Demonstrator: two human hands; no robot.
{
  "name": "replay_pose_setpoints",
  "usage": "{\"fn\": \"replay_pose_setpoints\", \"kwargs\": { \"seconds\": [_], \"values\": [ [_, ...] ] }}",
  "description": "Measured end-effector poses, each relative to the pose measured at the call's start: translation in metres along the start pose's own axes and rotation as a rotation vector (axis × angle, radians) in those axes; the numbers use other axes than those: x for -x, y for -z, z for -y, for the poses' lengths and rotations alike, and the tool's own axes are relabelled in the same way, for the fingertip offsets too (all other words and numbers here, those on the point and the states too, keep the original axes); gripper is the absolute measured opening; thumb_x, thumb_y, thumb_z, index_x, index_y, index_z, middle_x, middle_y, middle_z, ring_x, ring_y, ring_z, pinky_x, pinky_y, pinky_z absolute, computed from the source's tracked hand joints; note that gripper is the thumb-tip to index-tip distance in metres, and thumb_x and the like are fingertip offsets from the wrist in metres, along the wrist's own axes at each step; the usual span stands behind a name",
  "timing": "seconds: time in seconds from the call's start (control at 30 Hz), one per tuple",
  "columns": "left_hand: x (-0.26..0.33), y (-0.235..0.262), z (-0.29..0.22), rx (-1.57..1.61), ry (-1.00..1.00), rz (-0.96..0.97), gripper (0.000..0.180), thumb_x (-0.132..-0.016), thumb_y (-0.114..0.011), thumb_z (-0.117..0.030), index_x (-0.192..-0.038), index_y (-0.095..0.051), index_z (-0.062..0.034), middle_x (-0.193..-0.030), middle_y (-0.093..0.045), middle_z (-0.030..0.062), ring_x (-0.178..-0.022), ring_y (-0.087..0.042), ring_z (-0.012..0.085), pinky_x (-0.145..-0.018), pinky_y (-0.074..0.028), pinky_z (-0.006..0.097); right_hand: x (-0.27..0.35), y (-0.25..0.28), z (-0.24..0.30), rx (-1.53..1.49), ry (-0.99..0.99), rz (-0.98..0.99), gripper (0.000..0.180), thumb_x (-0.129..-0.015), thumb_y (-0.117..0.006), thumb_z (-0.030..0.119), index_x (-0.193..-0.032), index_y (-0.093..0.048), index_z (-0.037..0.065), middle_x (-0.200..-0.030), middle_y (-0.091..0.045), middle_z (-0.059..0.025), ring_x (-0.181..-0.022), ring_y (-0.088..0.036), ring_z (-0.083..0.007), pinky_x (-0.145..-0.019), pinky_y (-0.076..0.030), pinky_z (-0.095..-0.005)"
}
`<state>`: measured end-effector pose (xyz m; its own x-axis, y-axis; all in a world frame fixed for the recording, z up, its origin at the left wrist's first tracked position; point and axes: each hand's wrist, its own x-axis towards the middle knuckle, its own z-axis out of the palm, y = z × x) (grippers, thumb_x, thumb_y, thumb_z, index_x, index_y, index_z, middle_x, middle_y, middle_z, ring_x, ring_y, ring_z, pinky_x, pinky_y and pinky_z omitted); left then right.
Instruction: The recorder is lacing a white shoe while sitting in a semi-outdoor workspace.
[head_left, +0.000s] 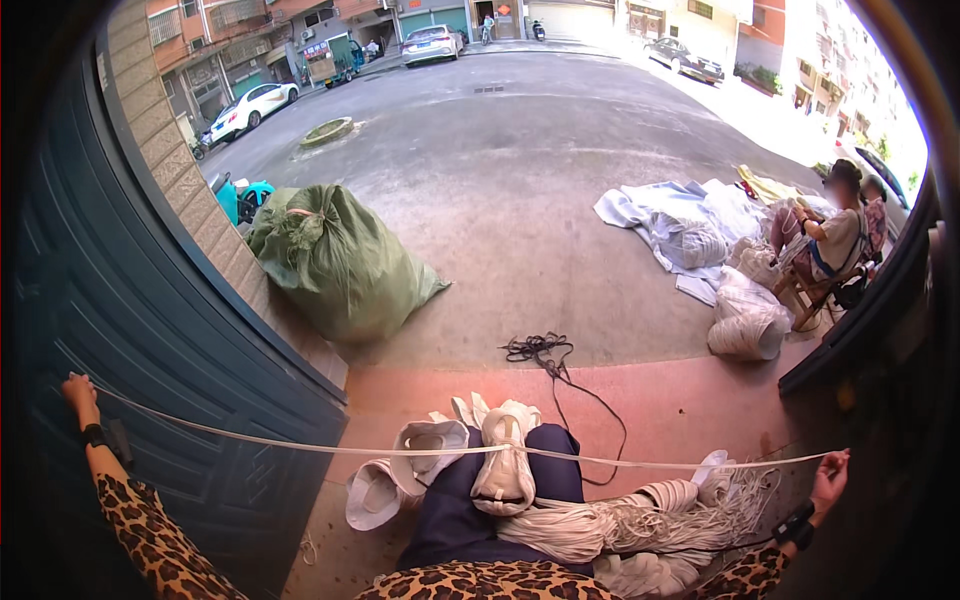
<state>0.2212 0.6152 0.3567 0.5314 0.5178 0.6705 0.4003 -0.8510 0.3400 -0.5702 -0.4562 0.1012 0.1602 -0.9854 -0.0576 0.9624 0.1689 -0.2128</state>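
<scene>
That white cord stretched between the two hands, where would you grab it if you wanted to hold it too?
Grab the white cord on its bare middle stretch, coming down from above with a pinch. The left hand and right hand hold its ends wide apart, so it looks taut and hangs clear over the lap. It is thin and flat, so a finger-and-thumb pinch probably suits it better than a full fist.

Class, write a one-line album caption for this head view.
Left hand and right hand stretch a white cord taut across the lap, above bundles of cord.
</scene>
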Motion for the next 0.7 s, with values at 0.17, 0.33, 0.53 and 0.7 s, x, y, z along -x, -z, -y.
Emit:
{"fn": "replay_pose_setpoints", "kwargs": {
  "seconds": [0.17,0.33,0.53,0.7],
  "values": [
    [0.035,-0.04,-0.016,1.434,0.398,0.374,0.02,-0.087,-0.049,-0.018,-0.095,-0.053,0.0003,-0.068,-0.048,0.0021,-0.055,-0.046,0.0101,-0.047,-0.036,0.024,0.01,-0.052,0.0,0.268,0.165,0.345,0.028,-0.091,-0.036,0.0,-0.117,-0.044,-0.007,-0.115,-0.054,-0.02,-0.109,-0.051,-0.0278,-0.098,-0.04,-0.036],
    [0.184,-0.021,-0.172,1.151,0.101,0.767,0.021,-0.086,-0.055,-0.023,-0.1,-0.054,-0.0072,-0.056,-0.033,-0.0085,-0.042,-0.028,0.0005,-0.034,-0.021,0.016,0.026,-0.064,-0.156,0.711,-0.088,0.41,0.025,-0.091,-0.049,0.017,-0.111,-0.054,0.002,-0.093,-0.06,-0.0035,-0.085,-0.058,-0.0126,-0.08,-0.048,-0.0254],
    [0.433,0.008,-0.302,1.021,-0.055,1.576,0.033,-0.077,-0.059,-0.004,-0.108,-0.05,0.0038,-0.069,-0.055,0.0012,-0.052,-0.051,0.008,-0.045,-0.041,0.021,0.109,-0.014,-0.365,1.862,-0.086,0.956,0.008,-0.082,-0.06,0.008,-0.085,-0.065,0.003,-0.081,-0.059,-0.0072,-0.072,-0.053,-0.0149,-0.062,-0.043,-0.0253],
    [0.583,0.028,-0.321,0.706,-0.165,2.121,0.014,-0.082,-0.056,-0.009,-0.093,-0.056,0.0005,-0.084,-0.063,0.0105,-0.066,-0.061,0.0137,-0.06,-0.05,0.023,0.191,0.01,-0.452,1.619,-0.561,1.438,0.015,-0.079,-0.058,0.014,-0.08,-0.065,0.002,-0.08,-0.063,-0.0145,-0.072,-0.06,-0.0256,-0.066,-0.047,-0.0344]
  ]
}}
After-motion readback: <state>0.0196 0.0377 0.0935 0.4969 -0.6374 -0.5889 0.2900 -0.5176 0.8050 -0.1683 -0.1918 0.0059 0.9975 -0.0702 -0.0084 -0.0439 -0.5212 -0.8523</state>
